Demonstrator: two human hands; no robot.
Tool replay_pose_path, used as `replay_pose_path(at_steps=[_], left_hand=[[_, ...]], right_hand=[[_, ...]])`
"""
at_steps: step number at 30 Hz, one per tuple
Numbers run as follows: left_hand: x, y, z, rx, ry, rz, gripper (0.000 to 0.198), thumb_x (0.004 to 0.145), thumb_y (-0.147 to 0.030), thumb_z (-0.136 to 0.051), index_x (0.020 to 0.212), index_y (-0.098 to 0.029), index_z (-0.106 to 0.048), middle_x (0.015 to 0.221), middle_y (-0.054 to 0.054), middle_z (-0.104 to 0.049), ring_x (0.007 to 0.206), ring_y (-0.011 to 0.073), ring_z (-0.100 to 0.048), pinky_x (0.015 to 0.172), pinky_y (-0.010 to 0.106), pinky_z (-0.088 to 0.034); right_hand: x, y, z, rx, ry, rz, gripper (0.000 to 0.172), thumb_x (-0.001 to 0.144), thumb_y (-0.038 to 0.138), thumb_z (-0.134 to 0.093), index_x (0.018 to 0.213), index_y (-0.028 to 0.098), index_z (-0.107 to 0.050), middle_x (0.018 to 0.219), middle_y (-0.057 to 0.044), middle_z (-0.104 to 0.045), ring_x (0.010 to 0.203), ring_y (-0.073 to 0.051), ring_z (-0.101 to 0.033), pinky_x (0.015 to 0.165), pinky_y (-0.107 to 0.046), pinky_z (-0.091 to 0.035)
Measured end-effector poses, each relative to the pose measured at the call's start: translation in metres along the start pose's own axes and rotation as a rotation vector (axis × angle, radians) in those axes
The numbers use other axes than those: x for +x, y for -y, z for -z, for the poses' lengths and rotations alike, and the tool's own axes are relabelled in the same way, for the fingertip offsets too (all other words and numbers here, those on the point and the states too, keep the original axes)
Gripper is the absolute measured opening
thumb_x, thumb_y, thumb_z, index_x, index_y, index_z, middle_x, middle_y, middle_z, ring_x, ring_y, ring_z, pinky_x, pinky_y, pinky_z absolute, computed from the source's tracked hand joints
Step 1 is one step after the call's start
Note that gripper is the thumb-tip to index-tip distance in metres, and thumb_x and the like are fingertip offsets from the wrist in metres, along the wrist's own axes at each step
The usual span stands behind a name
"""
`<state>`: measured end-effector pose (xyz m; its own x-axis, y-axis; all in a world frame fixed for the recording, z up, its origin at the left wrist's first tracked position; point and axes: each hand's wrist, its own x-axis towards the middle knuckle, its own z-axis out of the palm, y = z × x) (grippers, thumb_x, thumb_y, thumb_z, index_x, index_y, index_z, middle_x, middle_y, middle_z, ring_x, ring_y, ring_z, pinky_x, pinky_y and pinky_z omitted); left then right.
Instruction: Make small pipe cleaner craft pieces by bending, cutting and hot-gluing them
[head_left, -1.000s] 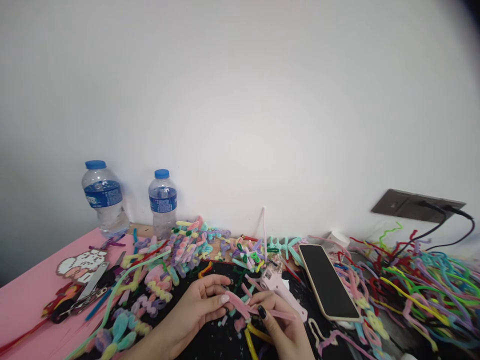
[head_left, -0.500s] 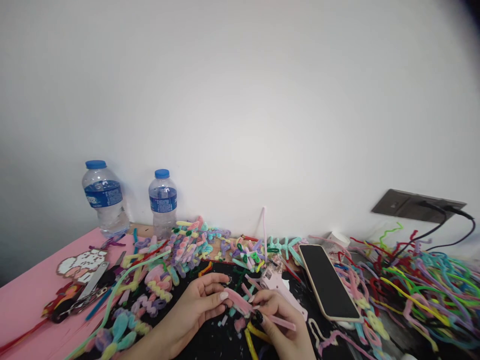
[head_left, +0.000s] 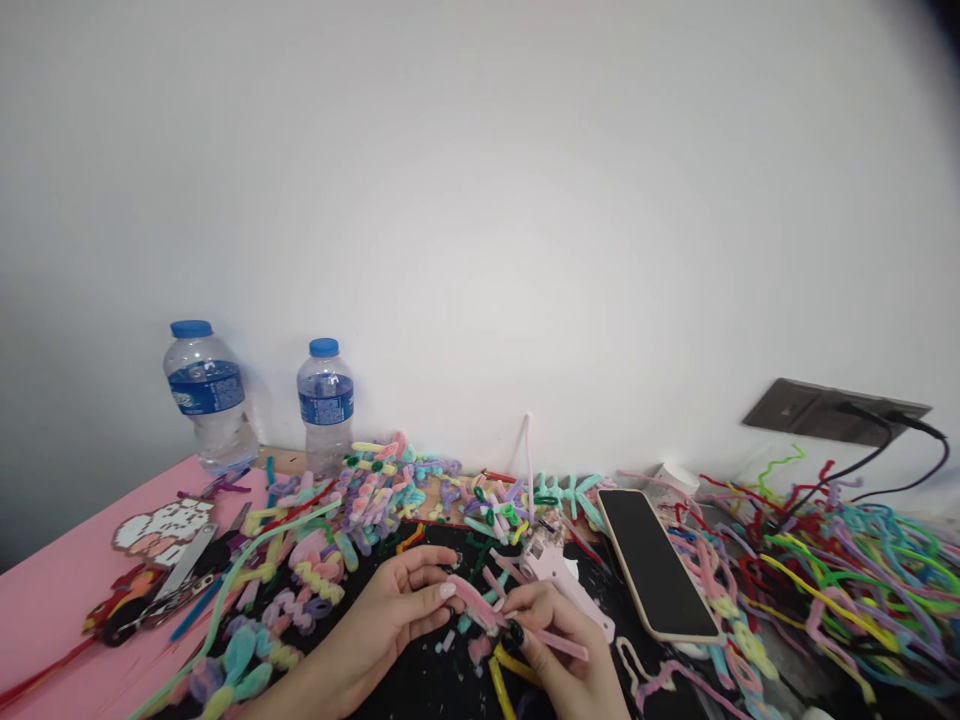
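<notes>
Centrally, near the front edge of a cluttered table (head_left: 291,463), a person's two bare hands work over a black mat (head_left: 412,668) with a fuzzy pink strip (head_left: 472,601), soft like pipe cleaner, between them. The left hand (head_left: 399,612) pinches the strip's left end narrowly between thumb and fingers. The right hand (head_left: 564,640) is closed on the strip's other end, thumb pressed against fingers, while a slim pink length pokes out past it toward the right. Just below, bent yellow fuzzy stems (head_left: 503,684) lie on the mat. Close behind the right hand rests a pale pink plastic glue gun (head_left: 562,582), and to its right a black-screened smartphone in a light-coloured case (head_left: 660,566) lies at a slant. Toward the table's right edge spreads a large tangle of red, green, yellow, blue and purple fuzzy stems (head_left: 862,555). Along the back edge, against the wall, sit heaps of pastel fuzzy shapes (head_left: 381,492). Near the back left corner stand two clear plastic water bottles with blue caps and labels, a wider one (head_left: 206,390) and, to its right, a slimmer one (head_left: 325,402). Nearer the left edge, metal scissors (head_left: 189,562) lie on a smooth pink surface (head_left: 64,590).
</notes>
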<state>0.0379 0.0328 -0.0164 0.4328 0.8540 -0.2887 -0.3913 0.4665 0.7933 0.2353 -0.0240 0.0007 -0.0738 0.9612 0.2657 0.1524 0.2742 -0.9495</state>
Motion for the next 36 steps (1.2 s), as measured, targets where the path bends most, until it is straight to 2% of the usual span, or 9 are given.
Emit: replay_pose_path(at_steps=[6, 10, 14, 17, 20, 24, 31, 36], left_hand=[[0.0, 0.0, 0.0, 0.011, -0.008, 0.013, 0.032, 0.063, -0.022, -0.079, 0.091, -0.016, -0.065, 0.074, -0.001, -0.063, 0.071, 0.0112, -0.065, 0.066, 0.018, -0.05], [0.001, 0.0, 0.0, 0.038, -0.019, 0.021, 0.034, 0.062, -0.023, -0.079, 0.092, -0.016, -0.064, 0.075, -0.002, -0.062, 0.073, 0.0123, -0.066, 0.066, 0.019, -0.05], [0.001, -0.001, -0.003, 0.076, -0.027, 0.02, 0.035, 0.06, -0.026, -0.08, 0.09, -0.016, -0.064, 0.073, -0.002, -0.062, 0.072, 0.0127, -0.065, 0.065, 0.018, -0.049], [0.001, -0.001, -0.005, 0.104, -0.037, 0.019, 0.036, 0.059, -0.027, -0.081, 0.089, -0.015, -0.064, 0.072, -0.001, -0.063, 0.071, 0.0126, -0.065, 0.063, 0.018, -0.049], [0.001, -0.001, -0.006, 0.122, -0.047, 0.011, 0.037, 0.058, -0.028, -0.081, 0.088, -0.015, -0.064, 0.072, -0.001, -0.064, 0.071, 0.013, -0.065, 0.064, 0.018, -0.049], [0.002, 0.0, -0.003, 0.128, -0.046, -0.008, 0.035, 0.06, -0.029, -0.079, 0.089, -0.016, -0.064, 0.074, -0.001, -0.064, 0.073, 0.0136, -0.066, 0.065, 0.019, -0.049], [0.004, 0.003, 0.003, 0.155, -0.052, -0.087, 0.03, 0.066, -0.03, -0.075, 0.09, -0.016, -0.064, 0.078, 0.0, -0.066, 0.077, 0.0144, -0.066, 0.07, 0.022, -0.05], [0.005, 0.002, 0.001, 0.2, -0.09, -0.099, 0.031, 0.064, -0.032, -0.076, 0.088, -0.016, -0.065, 0.076, 0.0, -0.066, 0.076, 0.0153, -0.066, 0.069, 0.022, -0.051]], right_hand=[[-0.001, -0.005, 0.001, -0.01, 0.012, 0.002, 0.018, 0.081, 0.027, -0.057, 0.066, 0.019, -0.055, 0.086, -0.009, -0.066, 0.083, -0.021, -0.061, 0.076, -0.03, -0.046], [-0.001, -0.012, 0.0, -0.004, -0.024, -0.002, 0.011, 0.079, 0.022, -0.059, 0.069, 0.018, -0.058, 0.089, -0.009, -0.065, 0.086, -0.021, -0.062, 0.076, -0.029, -0.047], [-0.003, -0.015, -0.002, 0.005, -0.037, 0.055, 0.006, 0.078, 0.02, -0.061, 0.073, 0.019, -0.058, 0.089, -0.008, -0.063, 0.087, -0.02, -0.061, 0.075, -0.027, -0.047], [-0.003, -0.012, -0.002, -0.022, -0.035, 0.082, 0.01, 0.082, 0.023, -0.057, 0.072, 0.02, -0.057, 0.087, -0.007, -0.061, 0.083, -0.019, -0.061, 0.073, -0.026, -0.047], [-0.002, -0.01, -0.002, -0.108, -0.05, 0.113, 0.015, 0.085, 0.024, -0.052, 0.072, 0.02, -0.055, 0.083, -0.006, -0.06, 0.079, -0.018, -0.059, 0.068, -0.024, -0.047], [-0.001, -0.007, -0.002, -0.203, -0.06, 0.164, 0.012, 0.087, 0.023, -0.048, 0.082, 0.021, -0.059, 0.079, -0.005, -0.061, 0.073, -0.016, -0.06, 0.062, -0.022, -0.048], [0.0, -0.01, 0.006, -0.388, -0.062, 0.229, 0.019, 0.084, 0.014, -0.051, 0.091, 0.023, -0.066, 0.088, -0.004, -0.068, 0.083, -0.016, -0.065, 0.074, -0.022, -0.05], [0.002, -0.017, 0.01, -0.589, -0.067, 0.323, 0.022, 0.083, 0.01, -0.052, 0.096, 0.022, -0.065, 0.092, -0.005, -0.069, 0.087, -0.017, -0.064, 0.076, -0.023, -0.051]])
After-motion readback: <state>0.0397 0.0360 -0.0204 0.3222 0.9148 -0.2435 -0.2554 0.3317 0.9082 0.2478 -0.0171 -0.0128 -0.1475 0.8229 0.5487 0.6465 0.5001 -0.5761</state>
